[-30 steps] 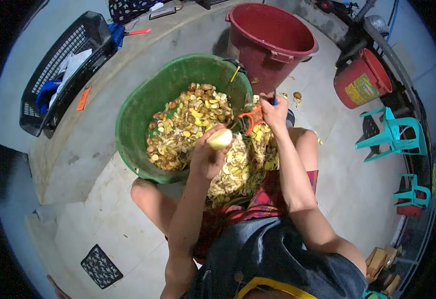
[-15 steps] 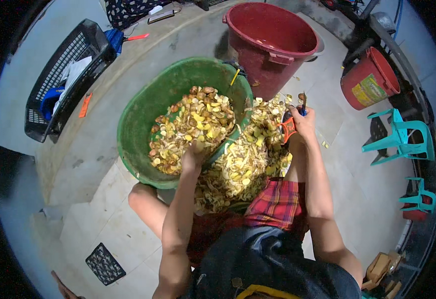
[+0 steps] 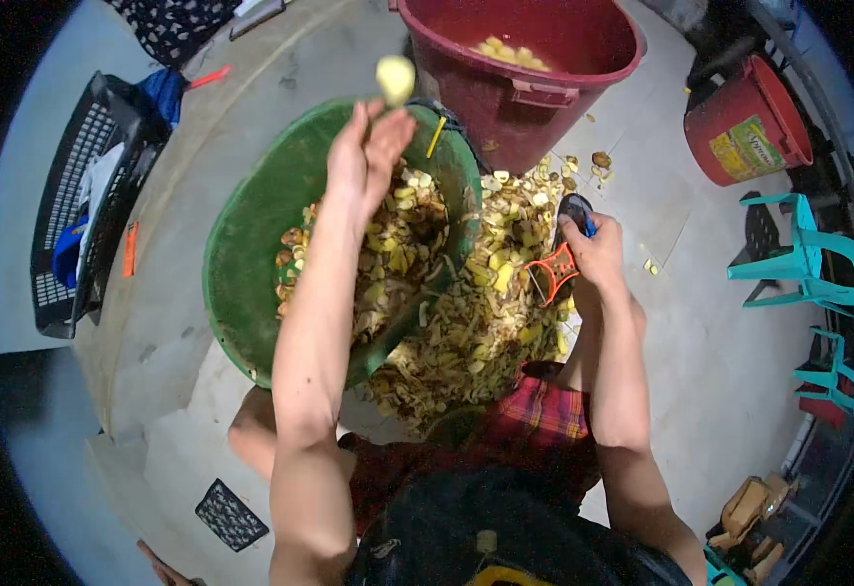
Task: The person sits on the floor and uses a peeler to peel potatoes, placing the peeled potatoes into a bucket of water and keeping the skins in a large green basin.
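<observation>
Above the green tub (image 3: 236,293), my left hand (image 3: 373,146) is stretched out with its fingers apart. A pale yellow peeled potato (image 3: 395,78), blurred by motion, is in the air just beyond its fingertips. Unpeeled brown potatoes (image 3: 293,237) and yellow slices and peelings (image 3: 388,264) lie in the tub, partly hidden by my left forearm. To the right, my right hand (image 3: 598,249) is closed on an orange peeler (image 3: 554,272), whose Y-shaped head sticks out to the left. Something blue (image 3: 590,226) shows by its thumb; its kind is unclear.
Beyond the tub stands a big dark red bin (image 3: 485,107) with pale peeled pieces (image 3: 510,53) inside. A heap of peelings (image 3: 495,322) covers the floor by my legs. A smaller red bucket (image 3: 749,127) and a turquoise chair (image 3: 803,259) are at right, a black crate (image 3: 95,205) at left.
My left hand has risen out of the tub and moved toward the red bin, letting go of a peeled potato. My right hand has lowered slightly, still holding the peeler. The view has shifted.
</observation>
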Motion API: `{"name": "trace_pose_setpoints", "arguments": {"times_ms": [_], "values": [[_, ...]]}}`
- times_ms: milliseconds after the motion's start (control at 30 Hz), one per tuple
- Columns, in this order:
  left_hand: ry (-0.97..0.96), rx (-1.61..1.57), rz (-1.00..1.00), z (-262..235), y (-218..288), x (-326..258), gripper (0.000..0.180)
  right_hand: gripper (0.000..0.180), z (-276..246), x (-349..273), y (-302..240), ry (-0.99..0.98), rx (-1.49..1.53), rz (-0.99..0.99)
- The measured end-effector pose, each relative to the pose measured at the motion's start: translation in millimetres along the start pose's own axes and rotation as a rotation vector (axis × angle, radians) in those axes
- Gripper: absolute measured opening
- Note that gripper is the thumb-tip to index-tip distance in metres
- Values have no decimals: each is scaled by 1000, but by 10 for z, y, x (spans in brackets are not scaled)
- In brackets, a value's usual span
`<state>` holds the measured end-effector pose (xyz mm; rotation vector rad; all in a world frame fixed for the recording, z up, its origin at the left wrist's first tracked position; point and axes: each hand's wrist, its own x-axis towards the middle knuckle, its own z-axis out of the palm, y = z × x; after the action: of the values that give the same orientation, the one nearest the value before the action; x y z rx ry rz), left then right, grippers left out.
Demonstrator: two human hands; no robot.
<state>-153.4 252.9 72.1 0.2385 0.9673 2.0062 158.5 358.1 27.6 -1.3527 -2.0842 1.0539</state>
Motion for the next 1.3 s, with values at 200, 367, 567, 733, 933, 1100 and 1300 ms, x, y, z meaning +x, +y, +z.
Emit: {"name": "trace_pose_setpoints", "arguments": {"times_ms": [200, 367, 567, 733, 933, 1100, 1300], "values": [[31, 642, 16, -791, -560, 884, 30, 37, 23, 132, -101, -84, -67, -30], [-62, 1578, -197, -2241, -1864, 787, 30, 35, 110, 135, -219, -234, -183, 15], [-145, 1879, -435, -2579, -2882, 989, 31, 26, 134, 177, -235, -336, -279, 69], [-134, 1913, -490, -2548, -3124, 1207, 32, 32, 167, 236, -351, -312, -234, -33], [-100, 1888, -480, -2528, -3061, 1168, 34, 28, 178, 264, -451, -375, -306, -29], [-9, 1802, -435, -2589, -2896, 797, 37, 35, 248, 195, -415, -362, -280, -59], [154, 1512, -266, -2581, -2375, -11, 41, 38, 351, 52, -433, -385, -249, -77]]}}
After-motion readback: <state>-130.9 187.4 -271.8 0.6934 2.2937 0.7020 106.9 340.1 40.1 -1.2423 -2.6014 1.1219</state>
